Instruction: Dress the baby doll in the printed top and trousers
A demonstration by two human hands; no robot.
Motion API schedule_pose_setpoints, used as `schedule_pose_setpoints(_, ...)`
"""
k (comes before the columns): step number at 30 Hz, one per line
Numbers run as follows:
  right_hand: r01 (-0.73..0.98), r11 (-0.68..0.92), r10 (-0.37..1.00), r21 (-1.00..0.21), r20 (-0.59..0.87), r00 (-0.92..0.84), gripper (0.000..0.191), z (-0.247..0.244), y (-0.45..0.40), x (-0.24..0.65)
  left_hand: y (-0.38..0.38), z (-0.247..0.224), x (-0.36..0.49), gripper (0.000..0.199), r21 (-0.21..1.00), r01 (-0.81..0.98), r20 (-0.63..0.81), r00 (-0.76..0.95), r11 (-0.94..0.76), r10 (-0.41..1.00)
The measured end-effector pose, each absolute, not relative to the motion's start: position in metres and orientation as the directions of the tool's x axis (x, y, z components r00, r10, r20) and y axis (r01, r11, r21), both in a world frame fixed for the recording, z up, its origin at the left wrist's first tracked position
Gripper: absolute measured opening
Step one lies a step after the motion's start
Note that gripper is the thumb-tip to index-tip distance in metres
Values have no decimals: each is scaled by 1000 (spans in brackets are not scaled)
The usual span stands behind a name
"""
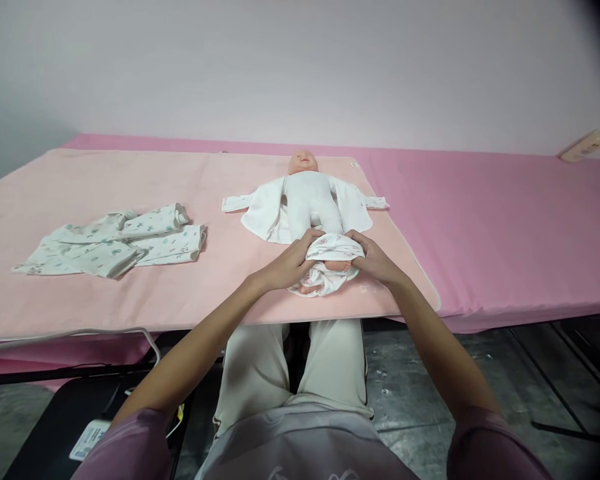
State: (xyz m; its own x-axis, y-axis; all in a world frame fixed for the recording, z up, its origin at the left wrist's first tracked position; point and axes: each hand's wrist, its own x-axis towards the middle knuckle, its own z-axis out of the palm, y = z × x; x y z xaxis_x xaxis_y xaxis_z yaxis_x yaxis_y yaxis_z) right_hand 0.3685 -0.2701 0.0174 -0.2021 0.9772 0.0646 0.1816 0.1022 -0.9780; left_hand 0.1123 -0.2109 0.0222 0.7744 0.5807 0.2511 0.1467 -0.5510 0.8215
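Observation:
A baby doll lies on its back on the peach mat, head away from me. Its arms are in the sleeves of a white jacket spread open on both sides. Bunched around its lower legs are white patterned baby pants, with the doll's feet showing below the gathered cloth. My left hand is closed on the left edge of the pants. On the opposite edge, my right hand grips the same cloth, thumb and fingers partly hidden by it.
White patterned baby clothes lie folded on the peach mat at the left. A pink cloth covers the table. At the far right a bottle leans by the wall. A cable runs along the front left edge.

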Motion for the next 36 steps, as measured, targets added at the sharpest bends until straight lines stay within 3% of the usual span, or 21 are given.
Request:
schedule_pose_setpoints(8,-153,-57,990,-987,-37,-134,26,4,-261,361,-214,36,117,34,940,124,97,796,-319,597)
schedule_pose_setpoints(14,98,72,983,-993,54,-174,18,9,-265,365,-210,26,117,42,940,113,114,786,-323,608)
schedule_pose_setpoints(18,225,104,962,-969,40,-272,31,14,-265,380,-212,22,113,50,902,141,164,763,-409,625)
schedule_pose_setpoints(21,262,33,917,-964,-75,-391,51,25,-266,396,-217,22,108,53,815,244,206,726,-526,656)
schedule_pose_setpoints(23,251,5,895,-968,-108,-432,55,35,-265,401,-219,22,105,50,712,358,230,694,-604,683)
schedule_pose_setpoints(26,321,-29,926,-947,-146,-349,65,52,-258,391,-215,22,106,42,589,484,208,682,-647,701)
schedule_pose_setpoints(28,503,-63,946,-862,-213,-246,73,62,-249,374,-212,24,113,42,557,514,183,691,-653,700)
schedule_pose_setpoints(30,692,-36,951,-721,-236,-197,70,70,-239,356,-209,27,121,44,540,537,163,689,-648,707)
schedule_pose_setpoints(32,765,17,950,-644,-227,-212,62,75,-229,344,-209,31,124,48,545,560,157,662,-623,733)
schedule_pose_setpoints(36,669,38,946,-742,-189,-263,49,74,-217,350,-209,32,105,59,664,478,182,643,-575,744)
